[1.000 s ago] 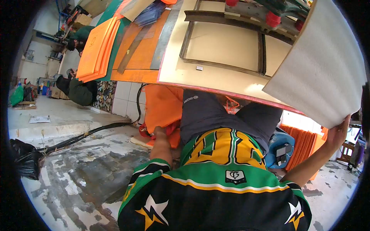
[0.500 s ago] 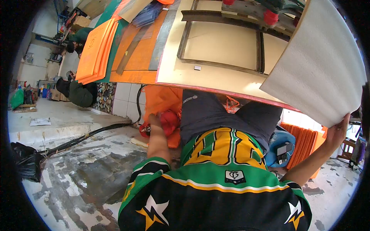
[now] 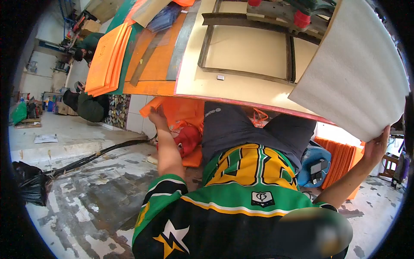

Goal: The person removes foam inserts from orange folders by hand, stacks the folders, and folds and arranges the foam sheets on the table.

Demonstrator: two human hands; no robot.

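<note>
Upward and outward movement of the left hand is seen since the earlier frame: it is now raised from beside the red bundle, and the loose orange sheet is drawn out toward the left, below the front edge of the tabletop. Near its outer edge the orange sheet is pinched between the fingers of the left hand. More of the red bundle is exposed than in the first frame; it is situated next to the dark trousers, partly overlapped by the left forearm. By the right hand, the lower corner of the white sheet is gripped, with some fingers hidden; the white sheet is held tilted over the right part of the tabletop. Of the two hands, neither is spread flat, and they are placed well apart.

On the tabletop, a dark metal frame is laid on a cream surface, with a small white block near its lower edge. Folded orange pieces are stacked at the left, near a narrow strip. Below the tabletop at the right, an upright orange stack is placed beside a blue object. Another person is seen in the left background.
</note>
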